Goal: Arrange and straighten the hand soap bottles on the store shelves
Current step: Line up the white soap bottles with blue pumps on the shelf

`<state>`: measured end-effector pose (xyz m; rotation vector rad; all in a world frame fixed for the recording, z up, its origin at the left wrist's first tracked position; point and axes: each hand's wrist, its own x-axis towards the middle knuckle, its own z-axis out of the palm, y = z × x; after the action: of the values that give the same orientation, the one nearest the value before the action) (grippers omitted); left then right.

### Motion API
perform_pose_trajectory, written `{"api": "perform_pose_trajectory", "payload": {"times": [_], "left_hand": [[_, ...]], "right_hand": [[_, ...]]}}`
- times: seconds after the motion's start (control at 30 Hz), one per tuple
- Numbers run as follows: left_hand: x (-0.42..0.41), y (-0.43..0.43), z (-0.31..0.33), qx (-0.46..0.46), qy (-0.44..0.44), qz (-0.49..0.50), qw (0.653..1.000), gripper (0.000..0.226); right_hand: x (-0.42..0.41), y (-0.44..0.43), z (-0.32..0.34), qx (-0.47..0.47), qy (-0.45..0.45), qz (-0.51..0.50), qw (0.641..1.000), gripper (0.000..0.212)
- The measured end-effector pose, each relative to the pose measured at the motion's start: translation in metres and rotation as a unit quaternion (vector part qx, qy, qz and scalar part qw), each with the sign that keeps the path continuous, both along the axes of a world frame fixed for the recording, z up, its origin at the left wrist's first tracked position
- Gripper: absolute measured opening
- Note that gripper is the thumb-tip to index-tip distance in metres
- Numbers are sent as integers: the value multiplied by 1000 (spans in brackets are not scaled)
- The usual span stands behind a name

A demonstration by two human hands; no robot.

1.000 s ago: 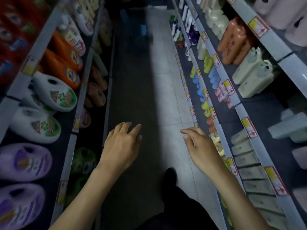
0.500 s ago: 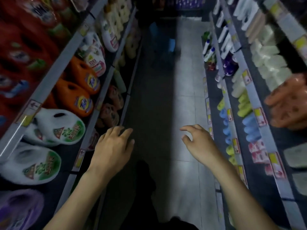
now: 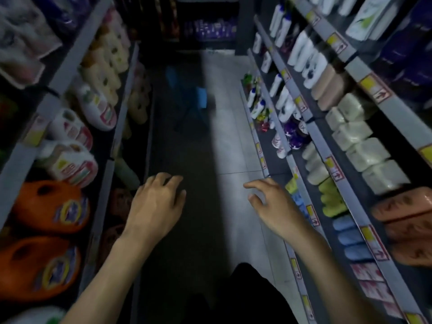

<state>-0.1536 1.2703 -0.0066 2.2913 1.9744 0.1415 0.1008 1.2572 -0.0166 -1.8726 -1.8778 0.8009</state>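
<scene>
I stand in a dim store aisle with both hands held out over the floor, touching nothing. My left hand [image 3: 155,204] hangs with loosely curled fingers near the left shelving. My right hand [image 3: 274,204] is spread and relaxed, close to the low edge of the right shelves [image 3: 301,183]. Small pump bottles [image 3: 257,106] with white bodies and blue caps stand on the lower right shelf further along. Yellow-green bottles [image 3: 330,199] and blue bottles [image 3: 348,237] lie in rows just right of my right hand.
Orange detergent jugs [image 3: 51,206] and white jugs [image 3: 70,160] fill the left shelves. Pale refill packs [image 3: 364,148] and tall white bottles [image 3: 304,50] fill the upper right shelves. A blue stool [image 3: 191,94] stands in the aisle ahead. Shelving closes off the far end.
My view has lifted and moved forward along the aisle, bringing farther shelves and the far end into sight. Both hands stay out in front, empty, fingers a little more curled.
</scene>
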Motion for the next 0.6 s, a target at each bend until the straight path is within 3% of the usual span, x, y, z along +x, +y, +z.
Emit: {"api": "perform_pose_trajectory", "payload": {"times": [0.33, 0.6], "left_hand": [[48, 248, 3, -20, 53, -35, 998, 43], [46, 423, 35, 15, 33, 8, 999, 41]], "right_hand": [[48, 243, -39, -12, 59, -52, 997, 26], [45, 452, -16, 13, 48, 4, 999, 25]]}}
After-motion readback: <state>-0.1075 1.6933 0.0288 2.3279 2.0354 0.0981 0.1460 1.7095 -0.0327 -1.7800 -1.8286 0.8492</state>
